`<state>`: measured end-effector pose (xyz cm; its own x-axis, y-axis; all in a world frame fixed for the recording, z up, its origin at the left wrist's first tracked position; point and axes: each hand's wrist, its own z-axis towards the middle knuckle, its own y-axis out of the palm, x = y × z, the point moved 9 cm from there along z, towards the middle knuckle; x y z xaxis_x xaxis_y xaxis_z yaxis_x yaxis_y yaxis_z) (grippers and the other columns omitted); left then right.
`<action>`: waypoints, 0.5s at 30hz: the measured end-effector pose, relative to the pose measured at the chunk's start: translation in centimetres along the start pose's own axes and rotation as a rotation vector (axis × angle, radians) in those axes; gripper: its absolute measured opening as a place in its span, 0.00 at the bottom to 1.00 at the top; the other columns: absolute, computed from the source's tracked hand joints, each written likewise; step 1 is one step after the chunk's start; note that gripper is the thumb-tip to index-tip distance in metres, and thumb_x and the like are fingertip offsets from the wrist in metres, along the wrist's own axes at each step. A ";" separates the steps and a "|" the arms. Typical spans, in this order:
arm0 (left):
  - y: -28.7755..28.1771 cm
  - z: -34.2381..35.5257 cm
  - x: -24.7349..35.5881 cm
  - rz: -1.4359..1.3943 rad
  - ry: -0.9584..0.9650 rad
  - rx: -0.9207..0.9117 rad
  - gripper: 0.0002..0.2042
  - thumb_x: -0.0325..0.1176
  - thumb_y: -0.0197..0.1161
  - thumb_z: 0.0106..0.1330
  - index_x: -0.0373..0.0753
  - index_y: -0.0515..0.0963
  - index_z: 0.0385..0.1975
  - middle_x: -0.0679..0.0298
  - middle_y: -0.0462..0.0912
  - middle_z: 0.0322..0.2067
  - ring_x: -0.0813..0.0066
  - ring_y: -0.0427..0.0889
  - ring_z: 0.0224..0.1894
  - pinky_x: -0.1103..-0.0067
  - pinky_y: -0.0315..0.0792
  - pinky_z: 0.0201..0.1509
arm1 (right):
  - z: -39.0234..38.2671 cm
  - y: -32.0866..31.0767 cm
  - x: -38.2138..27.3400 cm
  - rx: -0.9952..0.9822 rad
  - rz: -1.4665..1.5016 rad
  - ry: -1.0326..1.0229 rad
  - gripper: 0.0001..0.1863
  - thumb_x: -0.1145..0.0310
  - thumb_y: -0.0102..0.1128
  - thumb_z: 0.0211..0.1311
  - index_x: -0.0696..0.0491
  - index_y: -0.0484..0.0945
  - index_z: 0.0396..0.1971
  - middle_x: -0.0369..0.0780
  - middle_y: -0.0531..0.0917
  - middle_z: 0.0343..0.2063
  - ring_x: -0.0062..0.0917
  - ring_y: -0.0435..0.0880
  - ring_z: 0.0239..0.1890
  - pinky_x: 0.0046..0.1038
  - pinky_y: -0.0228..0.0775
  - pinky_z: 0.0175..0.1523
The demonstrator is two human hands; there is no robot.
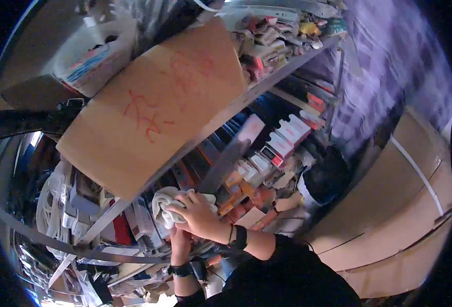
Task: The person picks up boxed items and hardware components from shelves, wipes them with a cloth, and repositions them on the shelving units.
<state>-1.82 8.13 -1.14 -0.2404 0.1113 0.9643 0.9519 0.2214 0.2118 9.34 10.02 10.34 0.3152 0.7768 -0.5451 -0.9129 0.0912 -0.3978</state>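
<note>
head view shows a crumpled off-white cloth (pixel 165 205) up in both hands, in front of the lower shelf's goods and below the front edge of the upper shelf (pixel 287 77), toward its left half. the person's right hand (pixel 199 215) lies over it from the right, fingers bent and slightly apart, gripping the folds. their left hand (pixel 180 239) comes up underneath, right against the other; cloth hides its fingers, so i can't tell how tightly they close. whether the cloth touches anything behind it, i can't make out either. dark bands (pixel 240 236) circle the right wrist, and another dark strap (pixel 181 269) the left.

along that upper front edge a big cardboard panel (pixel 149 115) stands aslant, red marks scrawled across it. past its right end, small packets (pixel 272 46) lie heaped toward the shelf's right corner. below, white-and-red boxes (pixel 287 135) sit in a row near the lower shelf's right end, orange boxes (pixel 233 197) closer to the hands. a purple curtain (pixel 389 66) hangs beyond the right corner, with strapped cartons (pixel 389 220) before it.
</note>
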 end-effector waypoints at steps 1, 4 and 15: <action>-0.1 0.2 -0.1 0.034 0.012 0.005 0.16 0.40 0.43 0.61 0.41 0.59 0.46 0.66 0.71 0.26 0.81 0.70 0.17 0.86 0.62 0.13 | 0.2 0.3 0.1 -0.021 -0.007 0.001 0.26 0.64 0.62 0.33 0.44 0.69 0.40 0.38 0.67 0.40 0.36 0.64 0.42 0.36 0.57 0.46; -0.8 0.5 -1.1 -0.056 -0.003 0.027 0.15 0.39 0.43 0.61 0.40 0.60 0.46 0.67 0.72 0.25 0.82 0.69 0.17 0.87 0.61 0.13 | 0.2 0.8 0.2 -0.052 -0.056 -0.016 0.25 0.63 0.62 0.34 0.45 0.69 0.40 0.38 0.68 0.39 0.36 0.64 0.43 0.36 0.57 0.46; -0.7 0.3 -0.3 -0.016 -0.044 0.083 0.16 0.47 0.48 0.60 0.41 0.69 0.37 0.69 0.72 0.14 0.85 0.66 0.10 0.90 0.56 0.11 | 2.5 -3.3 10.2 -0.055 -0.294 0.200 0.20 0.64 0.62 0.35 0.49 0.75 0.35 0.42 0.74 0.33 0.35 0.70 0.36 0.34 0.63 0.40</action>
<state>-2.47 8.18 -1.64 -0.2653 0.1495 0.9525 0.9292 0.3032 0.2112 14.90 19.17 7.89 0.6116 0.5848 -0.5328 -0.7621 0.2547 -0.5953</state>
